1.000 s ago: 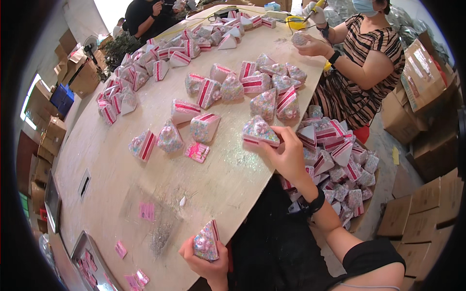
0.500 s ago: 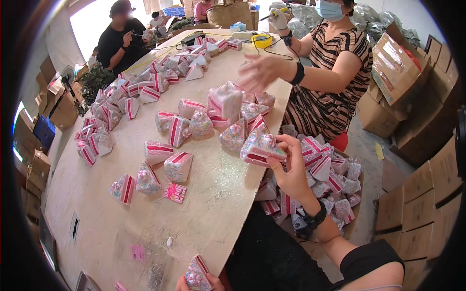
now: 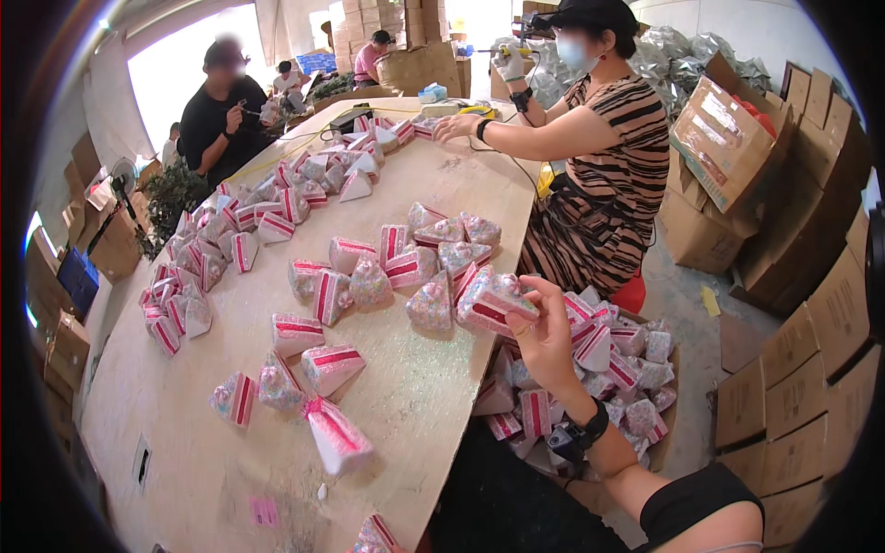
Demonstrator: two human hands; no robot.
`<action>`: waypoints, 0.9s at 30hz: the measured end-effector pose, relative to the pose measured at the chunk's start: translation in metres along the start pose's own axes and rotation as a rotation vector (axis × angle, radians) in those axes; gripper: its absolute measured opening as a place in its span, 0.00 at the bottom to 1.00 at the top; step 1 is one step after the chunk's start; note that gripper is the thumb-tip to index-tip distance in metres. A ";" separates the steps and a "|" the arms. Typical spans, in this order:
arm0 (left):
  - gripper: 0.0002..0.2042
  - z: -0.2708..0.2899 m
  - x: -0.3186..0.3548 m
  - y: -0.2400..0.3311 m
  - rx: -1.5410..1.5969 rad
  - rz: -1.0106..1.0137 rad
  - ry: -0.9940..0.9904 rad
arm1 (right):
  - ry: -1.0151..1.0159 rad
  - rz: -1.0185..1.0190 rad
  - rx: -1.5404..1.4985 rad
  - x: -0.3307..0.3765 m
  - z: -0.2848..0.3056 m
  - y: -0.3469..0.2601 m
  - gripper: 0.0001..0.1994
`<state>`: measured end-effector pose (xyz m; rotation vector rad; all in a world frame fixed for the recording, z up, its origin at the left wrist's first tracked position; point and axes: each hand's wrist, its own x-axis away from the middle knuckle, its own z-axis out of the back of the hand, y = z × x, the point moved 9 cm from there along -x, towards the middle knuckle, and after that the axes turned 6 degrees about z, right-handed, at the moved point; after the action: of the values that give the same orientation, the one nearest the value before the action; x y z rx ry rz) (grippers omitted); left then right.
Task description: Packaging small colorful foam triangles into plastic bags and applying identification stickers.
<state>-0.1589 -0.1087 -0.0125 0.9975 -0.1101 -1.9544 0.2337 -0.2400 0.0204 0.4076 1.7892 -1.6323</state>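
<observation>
My right hand [image 3: 544, 336] pinches a toy cake slice [image 3: 493, 300] by its wide end, over the right edge of the table. The slice has white, speckled glittery icing, a dark pink middle layer and a swirl on top. At the bottom edge, part of another cake slice [image 3: 372, 535] shows; my left hand is out of the picture. A white and pink slice [image 3: 339, 442] lies on its side in the middle, a bright pink bit at its tip. Several similar slices [image 3: 369, 281] stand in a cluster left of my right hand.
A long row of slices [image 3: 244, 217] runs along the table's [image 3: 203, 470] far left side. Beside my right forearm, a box heaped with slices [image 3: 636, 369] sits below table height. A co-worker in a striped dress [image 3: 608, 157] reaches over the far right edge. Cartons [image 3: 784, 396] line the right.
A blurred slice near the co-worker's hand is gone from there; one now lies mid-table, over the pink card's spot. The co-worker's hand has drawn back. The lower slice and left fingers dropped mostly out of view.
</observation>
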 end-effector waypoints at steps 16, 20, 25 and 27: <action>0.24 0.006 -0.003 0.009 0.000 -0.010 0.038 | 0.025 0.070 0.066 -0.014 0.018 -0.010 0.22; 0.25 0.010 0.000 0.004 -0.019 -0.029 0.035 | -0.061 0.086 0.006 0.022 -0.020 -0.011 0.21; 0.21 0.020 0.002 0.011 0.248 -0.054 0.009 | -0.301 0.299 0.286 0.070 -0.076 -0.046 0.22; 0.28 0.027 0.012 0.009 0.555 0.061 -0.076 | -0.394 0.138 0.214 0.078 -0.103 -0.029 0.22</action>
<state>-0.1740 -0.1307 0.0020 1.2484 -0.7493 -1.9445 0.1318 -0.1617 -0.0096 0.2735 1.2761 -1.6760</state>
